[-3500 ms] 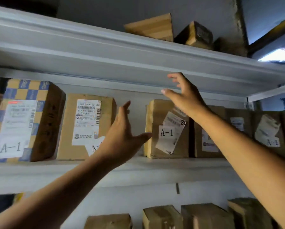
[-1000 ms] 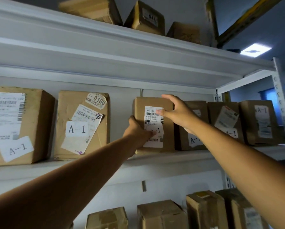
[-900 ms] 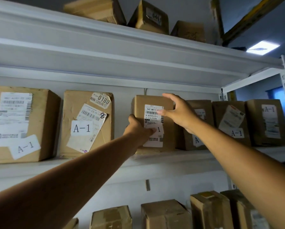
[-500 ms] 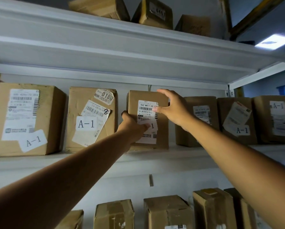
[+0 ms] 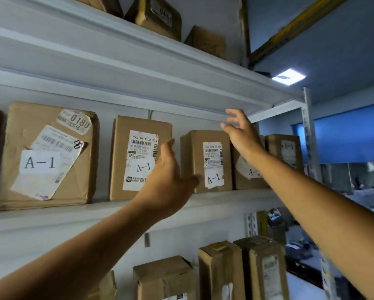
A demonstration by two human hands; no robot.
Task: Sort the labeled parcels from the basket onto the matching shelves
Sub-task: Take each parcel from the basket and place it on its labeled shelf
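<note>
Parcel with the 942 label (image 5: 138,158) stands upright on the A-1 shelf (image 5: 214,197), long axis vertical, just left of the left hand (image 5: 168,180). Left grip: fingers straight and apart, holding nothing, in front of the gap between that parcel and the next A-1 parcel (image 5: 205,161). Right hand (image 5: 240,133) also spread, empty, above the neighbour's top right corner. Left hand nearer. Judgement: placement done; basket not in view.

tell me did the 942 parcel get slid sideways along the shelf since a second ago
Yes. The 942 parcel slid left, away from its right neighbour, toward the 0180 parcel.
</note>
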